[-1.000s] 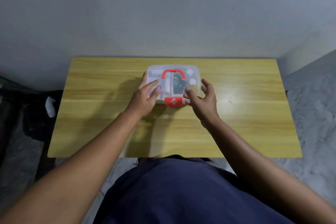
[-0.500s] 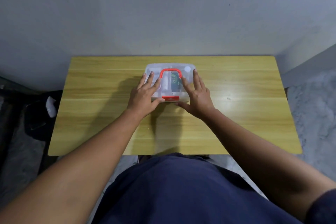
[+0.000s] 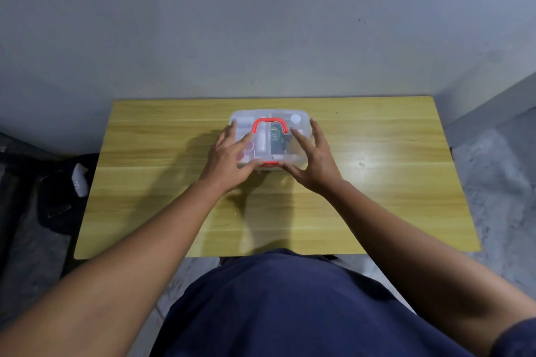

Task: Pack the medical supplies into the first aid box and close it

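A clear plastic first aid box (image 3: pixel 298 122) with a red handle (image 3: pixel 269 124) lies flat on the wooden table (image 3: pixel 377 182), lid down. Supplies show through the lid, among them a dark green packet (image 3: pixel 277 139) and a white tube. My left hand (image 3: pixel 229 158) lies on the left part of the lid with straight fingers, its thumb by the red latch (image 3: pixel 269 164) at the front. My right hand (image 3: pixel 314 158) is at the right part of the lid with spread fingers, its thumb touching the front edge near the latch.
The table stands against a grey wall. A dark bag with a white item (image 3: pixel 79 178) lies on the floor to the left. Grey floor runs along the right side.
Both hands went from the box's front corners onto the lid and pressed it down. Since half a second ago the right hand's fingers have lifted and spread.
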